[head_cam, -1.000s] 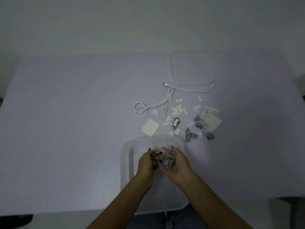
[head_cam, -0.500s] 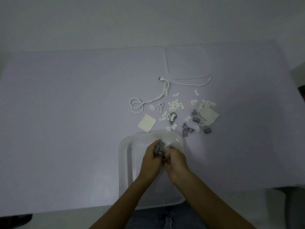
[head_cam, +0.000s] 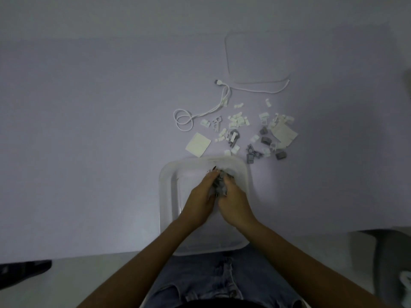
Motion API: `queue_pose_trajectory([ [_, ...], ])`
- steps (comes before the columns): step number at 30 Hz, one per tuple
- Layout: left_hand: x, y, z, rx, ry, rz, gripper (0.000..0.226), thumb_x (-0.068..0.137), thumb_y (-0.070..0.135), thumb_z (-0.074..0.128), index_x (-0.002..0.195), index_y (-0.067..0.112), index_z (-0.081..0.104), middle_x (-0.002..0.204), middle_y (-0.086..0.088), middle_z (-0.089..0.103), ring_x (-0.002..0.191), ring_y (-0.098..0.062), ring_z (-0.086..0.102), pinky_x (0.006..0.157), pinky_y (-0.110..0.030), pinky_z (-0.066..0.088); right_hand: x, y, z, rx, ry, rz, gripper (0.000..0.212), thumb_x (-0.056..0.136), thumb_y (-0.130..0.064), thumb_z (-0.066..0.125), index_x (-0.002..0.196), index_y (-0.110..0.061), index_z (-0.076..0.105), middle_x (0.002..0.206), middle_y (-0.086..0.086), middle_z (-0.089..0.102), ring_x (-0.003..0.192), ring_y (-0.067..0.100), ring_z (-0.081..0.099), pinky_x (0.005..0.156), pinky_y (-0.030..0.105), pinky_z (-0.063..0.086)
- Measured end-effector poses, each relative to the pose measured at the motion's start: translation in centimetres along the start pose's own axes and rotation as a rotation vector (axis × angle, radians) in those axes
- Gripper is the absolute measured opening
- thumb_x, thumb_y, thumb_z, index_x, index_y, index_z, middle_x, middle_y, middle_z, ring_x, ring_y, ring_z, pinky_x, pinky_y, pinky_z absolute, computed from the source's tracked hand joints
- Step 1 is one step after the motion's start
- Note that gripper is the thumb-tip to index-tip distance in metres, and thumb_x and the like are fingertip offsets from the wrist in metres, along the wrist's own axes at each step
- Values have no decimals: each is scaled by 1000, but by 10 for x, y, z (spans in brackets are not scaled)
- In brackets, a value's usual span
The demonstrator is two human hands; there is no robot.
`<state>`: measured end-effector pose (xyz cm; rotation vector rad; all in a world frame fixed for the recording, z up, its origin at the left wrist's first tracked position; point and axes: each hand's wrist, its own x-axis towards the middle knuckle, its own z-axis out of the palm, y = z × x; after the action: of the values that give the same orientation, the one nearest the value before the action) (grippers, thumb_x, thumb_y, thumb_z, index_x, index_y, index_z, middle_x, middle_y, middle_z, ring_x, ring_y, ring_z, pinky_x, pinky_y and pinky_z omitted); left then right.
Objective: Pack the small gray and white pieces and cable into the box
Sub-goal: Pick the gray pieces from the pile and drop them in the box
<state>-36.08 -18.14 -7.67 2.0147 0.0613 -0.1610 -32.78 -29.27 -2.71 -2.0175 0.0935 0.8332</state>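
A clear plastic box (head_cam: 165, 196) sits at the table's near edge. Inside it my left hand (head_cam: 201, 197) and my right hand (head_cam: 234, 202) are cupped together around a clump of small gray pieces (head_cam: 219, 185), low over the box floor. Beyond the box, loose white pieces (head_cam: 236, 121) and gray pieces (head_cam: 264, 140) lie scattered on the table. A white cable (head_cam: 201, 115) runs from a small coil on the left up to a plug and on along the lid's near edge.
The clear lid (head_cam: 258, 57) lies flat at the back right. Two pale square cards (head_cam: 198, 142) (head_cam: 284, 134) rest among the pieces. The lilac table (head_cam: 89, 130) stretches wide to the left. My knees are under the near edge.
Both hands turned palms-down and sank deeper into the box with the gray pieces still between them. The view tilted, so the table shifted up in the frame.
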Motion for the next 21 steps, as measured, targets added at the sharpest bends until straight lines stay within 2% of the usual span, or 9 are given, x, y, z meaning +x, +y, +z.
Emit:
queue_pose_trajectory([
  [4, -3, 2, -4, 9, -26, 4, 61, 92, -6, 50, 144, 13, 27, 149, -2, 30, 136, 3, 26, 111, -8, 18, -1, 5, 3, -92, 18, -81, 57, 95, 4, 40, 148, -12, 29, 148, 9, 41, 133, 21, 43, 106, 17, 27],
  [7, -9, 8, -7, 96, 41, 67, 52, 93, 2, 48, 143, 8, 35, 147, -6, 38, 136, -9, 35, 115, -17, 22, -2, 3, 0, -85, 0, -122, 49, 99, -9, 42, 147, -11, 33, 148, 10, 42, 130, 17, 47, 111, 22, 33],
  [10, -8, 29, -17, 153, 173, 135, 40, 93, 18, 47, 131, 7, 52, 126, -6, 59, 115, -14, 53, 103, -25, 40, -8, -10, -19, -47, 39, -177, 40, 98, -12, 49, 138, -17, 47, 134, 2, 57, 113, 4, 56, 96, 6, 38],
  [13, 26, 53, -30, 159, 254, 149, 29, 93, 20, 49, 119, 13, 58, 108, -1, 61, 96, -12, 55, 85, -22, 47, -3, -22, -64, -97, 223, -258, 37, 91, -7, 58, 126, -19, 58, 110, -6, 64, 92, -1, 60, 78, -1, 41],
  [16, 81, 58, -32, 306, 132, 116, 25, 94, 17, 52, 119, 15, 58, 108, -5, 57, 90, -18, 57, 77, -29, 51, 25, -12, -104, -229, 341, -227, 21, 90, -16, 63, 110, -22, 62, 92, -7, 64, 76, -1, 59, 63, 1, 43],
  [18, 116, 54, -24, 456, 11, 75, 28, 95, 20, 53, 122, 15, 56, 111, -10, 54, 90, -23, 58, 78, -33, 52, 45, 1, -116, -300, 332, -181, 13, 89, -26, 65, 100, -24, 59, 83, -9, 62, 71, 3, 61, 62, 12, 48],
  [21, 149, 43, -10, 620, -114, 39, 28, 96, 25, 52, 122, 16, 54, 111, -11, 53, 87, -26, 61, 77, -37, 55, 67, 20, -111, -389, 278, -150, 19, 87, -39, 63, 93, -25, 51, 77, -9, 59, 67, 7, 58, 60, 27, 50],
])
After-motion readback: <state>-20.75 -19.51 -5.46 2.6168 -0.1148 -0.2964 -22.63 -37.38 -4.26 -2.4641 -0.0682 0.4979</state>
